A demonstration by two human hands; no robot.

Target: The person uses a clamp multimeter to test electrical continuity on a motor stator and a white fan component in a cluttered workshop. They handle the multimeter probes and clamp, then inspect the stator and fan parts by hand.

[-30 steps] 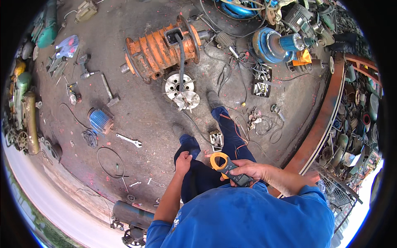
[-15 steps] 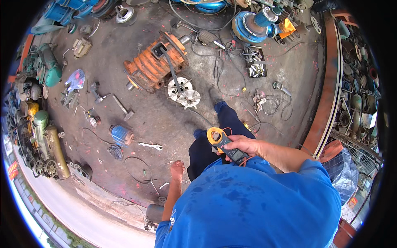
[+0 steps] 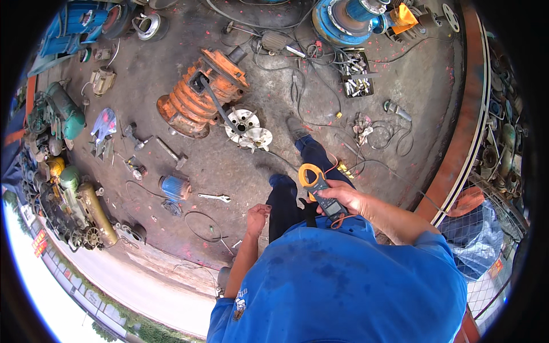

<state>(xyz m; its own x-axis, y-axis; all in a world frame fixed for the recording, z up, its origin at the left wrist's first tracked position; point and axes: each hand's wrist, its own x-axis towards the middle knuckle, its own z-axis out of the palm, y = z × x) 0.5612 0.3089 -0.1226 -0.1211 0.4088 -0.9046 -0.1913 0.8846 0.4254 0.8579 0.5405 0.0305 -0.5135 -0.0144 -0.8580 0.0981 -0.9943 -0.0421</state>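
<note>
A yellow-and-grey clamp meter (image 3: 327, 200) is held in my right hand (image 3: 344, 196) in front of my waist. Its round yellow jaw points away from me, toward my feet. Thin orange-red test leads loop about the meter. Off to the left of my thigh hangs my left hand (image 3: 258, 214), its fingers curled in and nothing visible between them. Beyond my feet lies an orange ribbed motor (image 3: 201, 94) on its side. A thick dark cable comes out of its open terminal box, down past two pale round finned discs (image 3: 247, 127).
On the floor to the left are a wrench (image 3: 214, 198), a hammer (image 3: 170, 151) and a small blue motor (image 3: 175, 188). A black tool tray (image 3: 357, 73) sits far right, and cables cross the floor nearby. Blue pump (image 3: 343, 23) stands at the back.
My left hand has come in closer to my leg. The clamp meter has moved slightly right, still in my right hand. The view has shifted and turned a little.
</note>
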